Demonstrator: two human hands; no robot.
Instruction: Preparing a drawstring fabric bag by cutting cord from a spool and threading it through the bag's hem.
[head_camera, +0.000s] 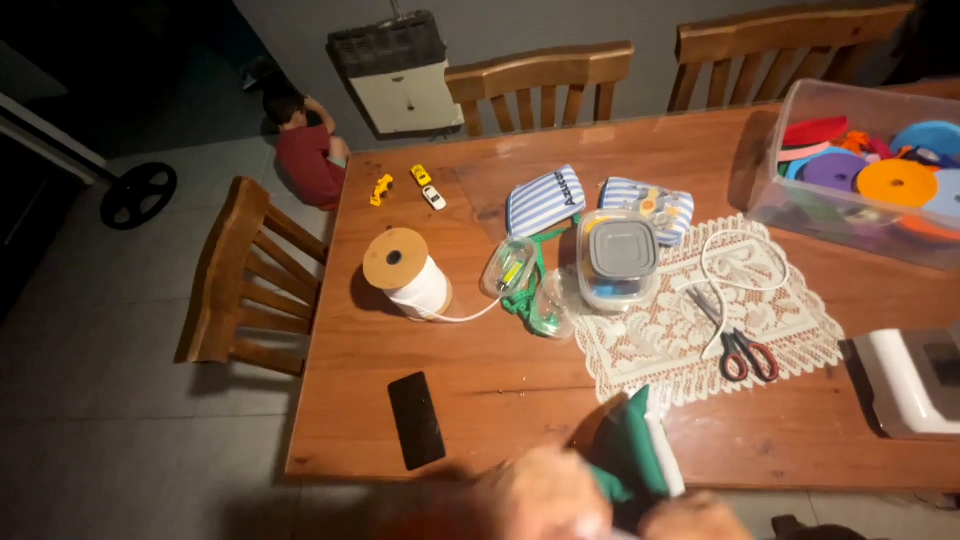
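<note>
At the bottom edge both my hands are blurred and close together. My left hand (545, 495) and my right hand (695, 518) hold a folded piece of green fabric with a white strip (635, 445) above the near edge of the wooden table (500, 400). Just beyond it lies a white lace mat (660, 335) with red-handled scissors (740, 345) and a loop of white cord (735, 255). A large spool of white cord (405, 270) stands on the left of the table.
A black phone (416, 420) lies near the front left. A lidded plastic box (618, 258), striped pouches (545, 200), toy cars (428, 187), a clear bin of coloured rolls (870, 175) and a white machine (915, 380) stand around. Wooden chairs (250, 280) surround the table; a child sits on the floor (308, 150).
</note>
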